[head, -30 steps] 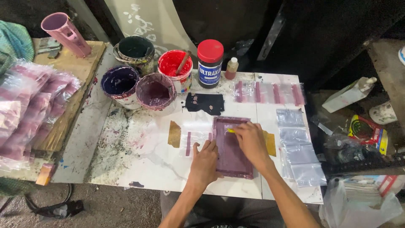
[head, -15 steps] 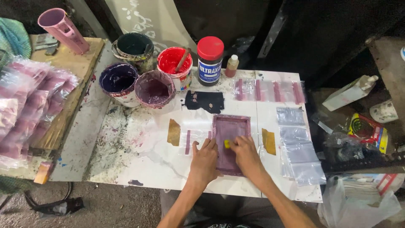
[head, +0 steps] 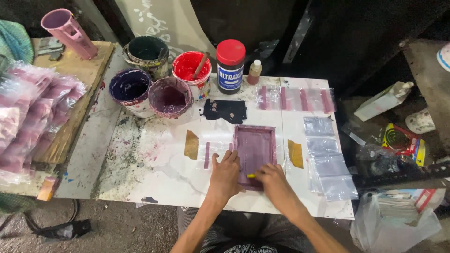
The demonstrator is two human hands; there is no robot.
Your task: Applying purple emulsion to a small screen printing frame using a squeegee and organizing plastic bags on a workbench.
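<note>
White desk (head: 178,178) was stained with ink. Purple-coated printing frame (head: 255,149) lay flat at centre, between two tan tape patches. My left hand (head: 225,175) pressed flat, fingers spread, on the frame's near-left edge. My right hand (head: 272,180) gripped a small yellow-tipped scraper (head: 251,176) at the frame's near end.

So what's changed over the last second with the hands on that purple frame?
The right hand slid from the far part of the purple frame back to its near edge, a small yellow piece at its fingers. The left hand stayed flat at the frame's near left corner. The frame, paint pots and plastic bags kept their places.
</note>
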